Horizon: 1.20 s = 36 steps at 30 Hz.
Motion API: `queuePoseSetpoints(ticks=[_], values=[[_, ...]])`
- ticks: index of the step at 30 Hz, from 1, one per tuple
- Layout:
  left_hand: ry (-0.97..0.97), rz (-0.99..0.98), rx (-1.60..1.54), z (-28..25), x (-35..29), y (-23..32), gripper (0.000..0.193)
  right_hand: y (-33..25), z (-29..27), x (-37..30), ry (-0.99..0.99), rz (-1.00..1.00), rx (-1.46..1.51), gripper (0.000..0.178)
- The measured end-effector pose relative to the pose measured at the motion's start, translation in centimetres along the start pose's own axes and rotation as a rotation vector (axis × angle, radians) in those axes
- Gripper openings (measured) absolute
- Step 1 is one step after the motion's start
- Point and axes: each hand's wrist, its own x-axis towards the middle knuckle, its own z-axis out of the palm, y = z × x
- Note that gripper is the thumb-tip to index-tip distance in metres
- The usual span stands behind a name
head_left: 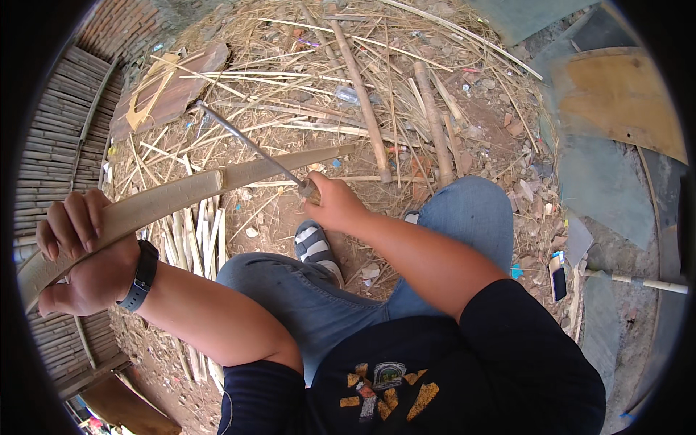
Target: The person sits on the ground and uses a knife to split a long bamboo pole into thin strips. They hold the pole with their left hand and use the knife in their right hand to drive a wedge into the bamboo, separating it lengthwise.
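My left hand (104,278), with a dark watch on the wrist, is wrapped around a long pale bamboo strip (163,201) at the left. The strip slants up to the right across my front and shows a node partway along. In my right hand (335,206) is the short wooden handle of a long, narrow knife (250,143). Its dark blade points up and left. In the picture it crosses the bamboo beyond the node; whether the two touch I cannot tell.
Split bamboo slats (194,243) lie in a bundle beside my left leg. Bamboo poles (360,98), shavings and scraps cover the ground ahead. At the left stands a bamboo slat wall (54,138). Grey sheets (605,185) and a phone (557,281) are to the right.
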Motion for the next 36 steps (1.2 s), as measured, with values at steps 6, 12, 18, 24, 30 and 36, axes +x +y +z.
queuePoseSetpoints(ticks=[6,12,18,24,30,36], values=[[-0.008,-0.011,-0.008,-0.9,-0.1,-0.1,0.053,1.9,0.6,0.9,0.039,0.297,0.096,0.042],[-0.079,-0.012,-0.060,-0.8,-0.4,0.3,0.053,-1.7,-0.4,-0.5,-0.086,-0.080,0.040,0.040],[0.011,-0.004,-0.030,-2.5,-0.1,0.6,0.059,3.5,0.7,0.8,0.075,0.289,-0.115,0.044],[0.022,0.014,-0.018,-2.3,-0.3,0.6,0.061,-1.2,-0.1,-1.0,-0.086,0.045,-0.093,0.042],[0.036,0.019,-0.005,-3.2,-0.2,0.9,0.063,2.0,-0.5,0.9,0.050,0.372,-0.042,0.035],[0.020,0.011,0.010,-1.6,0.0,0.3,0.062,-4.5,-0.9,-1.3,-0.143,-0.119,0.023,0.045]])
